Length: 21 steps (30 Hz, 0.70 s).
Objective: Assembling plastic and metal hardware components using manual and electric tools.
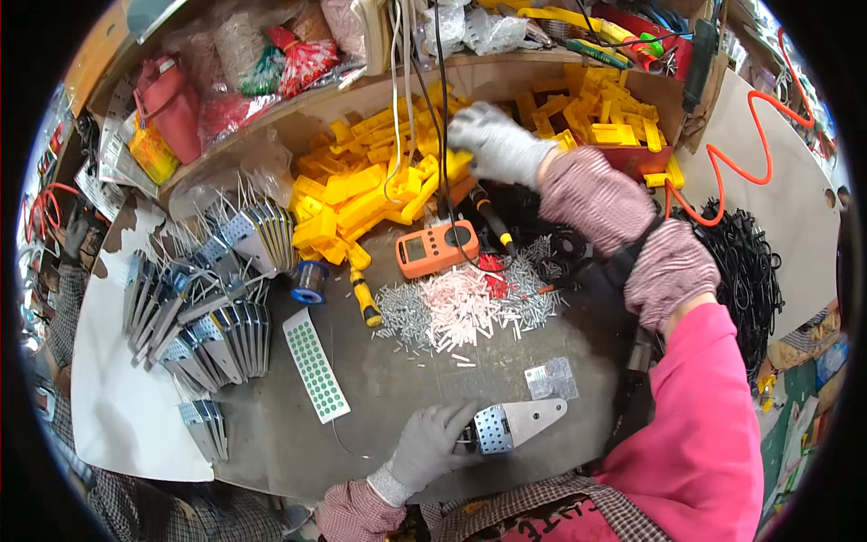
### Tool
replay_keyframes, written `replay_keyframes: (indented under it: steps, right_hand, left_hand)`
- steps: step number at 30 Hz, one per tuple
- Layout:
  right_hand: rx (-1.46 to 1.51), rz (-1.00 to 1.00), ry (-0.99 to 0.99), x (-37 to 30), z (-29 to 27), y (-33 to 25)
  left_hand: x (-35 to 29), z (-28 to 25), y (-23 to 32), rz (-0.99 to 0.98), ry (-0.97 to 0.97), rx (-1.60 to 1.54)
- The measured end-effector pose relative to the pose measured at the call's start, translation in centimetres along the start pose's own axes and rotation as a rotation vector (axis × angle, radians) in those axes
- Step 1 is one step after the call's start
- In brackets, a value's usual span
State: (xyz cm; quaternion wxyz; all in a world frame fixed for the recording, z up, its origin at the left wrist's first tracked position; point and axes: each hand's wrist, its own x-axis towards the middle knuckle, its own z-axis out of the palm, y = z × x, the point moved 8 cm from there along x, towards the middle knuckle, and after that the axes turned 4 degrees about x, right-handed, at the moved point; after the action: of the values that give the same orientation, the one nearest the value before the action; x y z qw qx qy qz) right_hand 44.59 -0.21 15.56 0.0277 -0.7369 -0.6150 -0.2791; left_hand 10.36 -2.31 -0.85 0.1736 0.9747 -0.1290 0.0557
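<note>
Near the table's front edge, my left hand, in a grey glove, is closed on the end of a metal bracket. This bracket has a blue-and-silver perforated block and a flat grey plate tapering to the right. Far ahead, my right hand, also gloved, reaches across to a heap of yellow plastic parts. Its fingers curl down against the heap, and what they hold, if anything, is hidden. Below that hand are an orange meter and a yellow-and-black screwdriver.
Loose screws and pale pink sleeves lie mid-table. A sheet of green stickers, a wire spool and stacked metal brackets are left. Black cables lie right; an orange coiled hose crosses there. Cords hang down centrally.
</note>
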Motion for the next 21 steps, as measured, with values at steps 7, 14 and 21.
replay_keyframes:
  steps: [7,14,21]
  right_hand:
    - [0.738,0.617,0.264,-12.0,-9.3,0.7]
    - [1.732,0.292,-0.094,-17.9,-12.0,-25.2]
    - [0.970,0.240,-0.424,-25.1,-3.0,-25.4]
  left_hand:
    - [-2.1,-3.3,-2.1,-0.058,0.207,-0.138]
    - [1.3,-10.6,2.2,0.032,0.281,-0.466]
    - [-1.2,-1.3,-4.7,-0.636,-0.183,-0.260]
